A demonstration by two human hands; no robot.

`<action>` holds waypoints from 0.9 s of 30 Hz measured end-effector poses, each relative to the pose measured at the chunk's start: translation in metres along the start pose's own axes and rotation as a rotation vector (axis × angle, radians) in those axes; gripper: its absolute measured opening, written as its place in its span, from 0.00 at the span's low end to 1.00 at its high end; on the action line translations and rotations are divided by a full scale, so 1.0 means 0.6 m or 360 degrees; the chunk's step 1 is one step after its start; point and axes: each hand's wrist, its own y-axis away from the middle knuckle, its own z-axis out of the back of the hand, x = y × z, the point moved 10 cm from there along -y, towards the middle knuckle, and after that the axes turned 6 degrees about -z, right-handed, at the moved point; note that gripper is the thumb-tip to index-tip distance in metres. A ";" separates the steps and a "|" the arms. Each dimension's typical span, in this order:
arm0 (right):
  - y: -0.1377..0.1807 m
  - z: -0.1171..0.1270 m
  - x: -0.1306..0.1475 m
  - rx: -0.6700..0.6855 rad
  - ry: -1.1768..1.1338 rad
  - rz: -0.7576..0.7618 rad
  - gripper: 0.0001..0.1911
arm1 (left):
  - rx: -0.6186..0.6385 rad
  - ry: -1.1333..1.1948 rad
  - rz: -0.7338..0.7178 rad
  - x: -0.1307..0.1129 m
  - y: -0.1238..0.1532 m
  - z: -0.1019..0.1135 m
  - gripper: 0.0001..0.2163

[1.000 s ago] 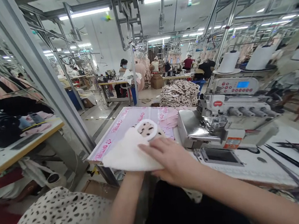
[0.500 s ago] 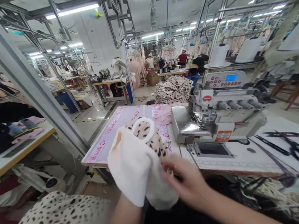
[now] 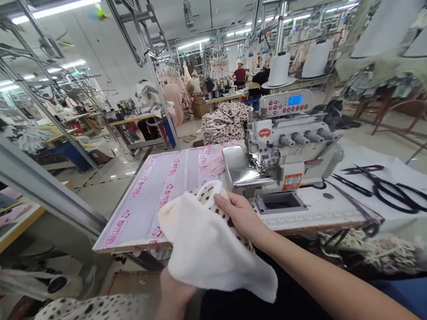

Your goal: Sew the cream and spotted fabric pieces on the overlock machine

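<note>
Right hand (image 3: 239, 216) pinching spotted cloth (image 3: 211, 193) narrowly, left hand (image 3: 176, 290) with fingers hidden under white fleece (image 3: 212, 252), lower center; apparently a fabric-arranging step, edges needing alignment for the sewing machine (image 3: 284, 141).

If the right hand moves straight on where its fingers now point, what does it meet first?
The right hand likely meets the black-spotted cream fabric first; its fingertips seem already against it, though depth is unclear.

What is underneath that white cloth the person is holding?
Spotted fabric shows under the white cloth, by the right hand. Most of the left hand and of the spotted fabric are hidden.
</note>
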 end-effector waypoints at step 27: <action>0.013 0.006 -0.032 -0.0095 0.0221 0.0095 0.16 | -0.0055 -0.0029 -0.0160 -0.034 0.006 -0.156 0.28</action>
